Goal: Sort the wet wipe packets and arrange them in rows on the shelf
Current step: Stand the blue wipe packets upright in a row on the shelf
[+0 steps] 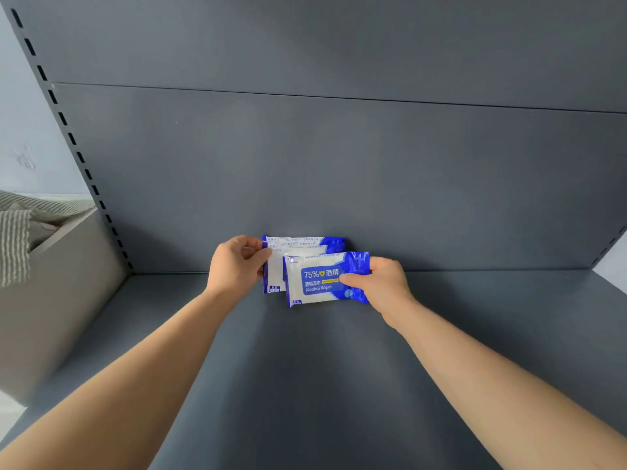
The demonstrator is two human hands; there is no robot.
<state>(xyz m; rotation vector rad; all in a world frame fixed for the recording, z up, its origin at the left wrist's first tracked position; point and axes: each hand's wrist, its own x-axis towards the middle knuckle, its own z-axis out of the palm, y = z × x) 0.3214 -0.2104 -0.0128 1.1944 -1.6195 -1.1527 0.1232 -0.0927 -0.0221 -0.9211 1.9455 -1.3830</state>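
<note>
Blue and white alcohol wipe packets stand upright near the back of the dark grey shelf. The front packet reads "75% Alcohol Wipes"; my right hand grips its right end, thumb across the front. Behind it stand two more packets, one behind the other against the back panel. My left hand pinches their left edge with thumb and fingers. The lower parts of the rear packets are hidden by the front one.
The shelf's grey back panel rises behind the packets, with a slotted upright at the left. A beige box holding striped cloth stands left of the shelf. A white wall lies beyond it.
</note>
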